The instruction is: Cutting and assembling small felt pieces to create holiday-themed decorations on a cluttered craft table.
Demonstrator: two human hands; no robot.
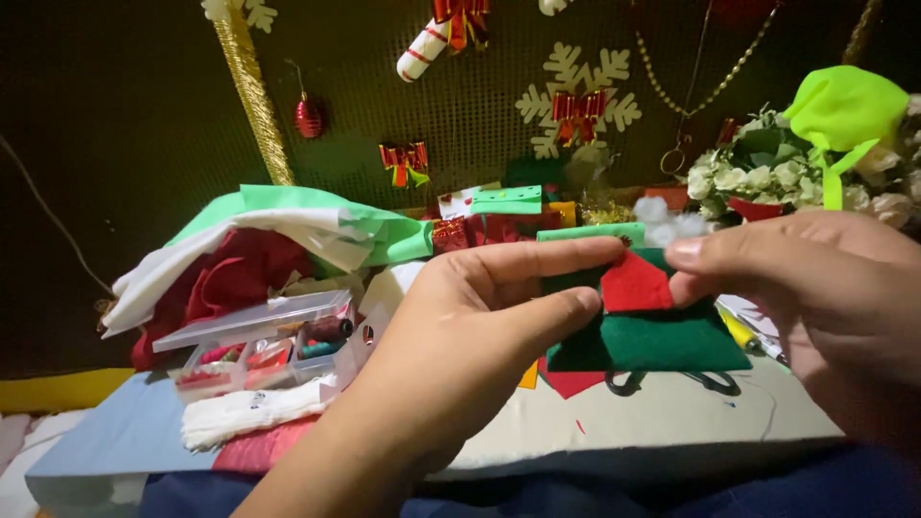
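While both hands meet over the middle of the head view, the left hand (pixel 460 336) comes in from the lower left with its forefinger and thumb stretched out and closed narrowly on the left edge of a small red felt piece (pixel 634 285). The right hand (pixel 815 297) reaches in from the right, its fingertips pinched on the right edge of the same red piece, so the piece is held between the two hands, just above and against a dark green felt sheet (pixel 662 341). That green sheet lies at the far side of a pale grey board (pixel 633 422) resting across the person's lap, with a scrap of red felt (pixel 568 381) poking out below it and the dark loops of scissor handles (pixel 672 384) showing at its lower edge.

On the left of the board a clear plastic compartment box (pixel 269 350) stands with its lid raised, spools of thread inside, and a white bundle of cord (pixel 251 411) lies just in front of it. Behind the box, folded cloth in green, white and red (pixel 269 249) is heaped up.

The room is dim. A dark mesh backdrop (pixel 144 115) hangs behind, dressed with a gold tinsel strand (pixel 251 91), a red bauble (pixel 309 117), red bows (pixel 578 107), pale snowflake cut-outs (pixel 580 77) and a candy cane (pixel 422 53). At the right stands a bunch of white artificial flowers (pixel 758 173) with bright green felt (pixel 844 110) draped on top.
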